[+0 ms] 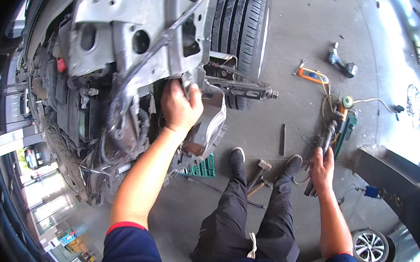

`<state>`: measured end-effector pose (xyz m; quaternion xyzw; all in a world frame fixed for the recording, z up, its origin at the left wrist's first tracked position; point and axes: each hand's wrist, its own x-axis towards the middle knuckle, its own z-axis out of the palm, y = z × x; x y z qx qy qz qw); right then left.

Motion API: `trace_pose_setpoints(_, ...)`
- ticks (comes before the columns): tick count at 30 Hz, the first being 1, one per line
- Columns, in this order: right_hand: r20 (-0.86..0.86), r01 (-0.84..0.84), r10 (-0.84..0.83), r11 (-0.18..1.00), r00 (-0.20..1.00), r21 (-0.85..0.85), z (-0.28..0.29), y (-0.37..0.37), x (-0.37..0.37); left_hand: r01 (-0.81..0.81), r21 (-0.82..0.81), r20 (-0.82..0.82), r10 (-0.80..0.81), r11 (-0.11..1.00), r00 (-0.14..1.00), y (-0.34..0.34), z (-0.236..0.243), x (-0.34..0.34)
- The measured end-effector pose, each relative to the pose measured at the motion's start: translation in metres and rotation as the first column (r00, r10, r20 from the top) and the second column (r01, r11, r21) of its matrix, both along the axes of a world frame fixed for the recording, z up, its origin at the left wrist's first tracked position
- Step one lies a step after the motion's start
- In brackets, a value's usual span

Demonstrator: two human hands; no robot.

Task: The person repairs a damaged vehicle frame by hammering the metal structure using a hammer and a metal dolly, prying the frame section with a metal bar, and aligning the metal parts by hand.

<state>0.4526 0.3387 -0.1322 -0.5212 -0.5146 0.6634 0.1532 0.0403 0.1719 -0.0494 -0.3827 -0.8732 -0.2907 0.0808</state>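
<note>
My left hand (182, 108) reaches up to the lower edge of a bare silver metal body panel (153, 55) on a stripped-down car. Its fingers curl around that edge, with the thumb on the near side and some fingertips hidden. Low on the right, my right hand (322, 171) is closed around a dark grey, bar-shaped tool (327, 135) whose exact kind I cannot make out. The tool slants across the palm, and its lower end shows below the hand. Beside the panel stands a black tyre (240, 28), with a metal arm (241, 88) sticking out in front of it.
On the floor lie a cordless drill (340, 61), an orange-framed hacksaw (312, 75), a hammer (259, 172) and a thin rod (284, 139). A green plastic crate (201, 167) is under the car. A grey steel beam (404, 177) curves at right, near a wheel (370, 247).
</note>
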Motion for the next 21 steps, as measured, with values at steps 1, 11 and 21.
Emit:
trace_pose_setpoints(1,0.019,-0.106,0.105,0.993,0.994,0.052,0.037,-0.003,-0.019,0.028,-0.076,-0.055,-0.032,0.997,0.998,-0.006,0.0,0.001)
trace_pose_setpoints(11,0.241,-0.706,0.807,0.276,0.539,0.653,0.192,-0.048,-0.205,0.054,-0.168,-0.216,-0.09,0.984,0.972,-0.031,-0.02,-0.001)
trace_pose_setpoints(21,0.251,-0.75,0.79,0.354,0.559,0.558,0.169,-0.072,-0.21,0.096,-0.05,-0.289,-0.106,0.994,0.952,-0.025,-0.008,-0.005)
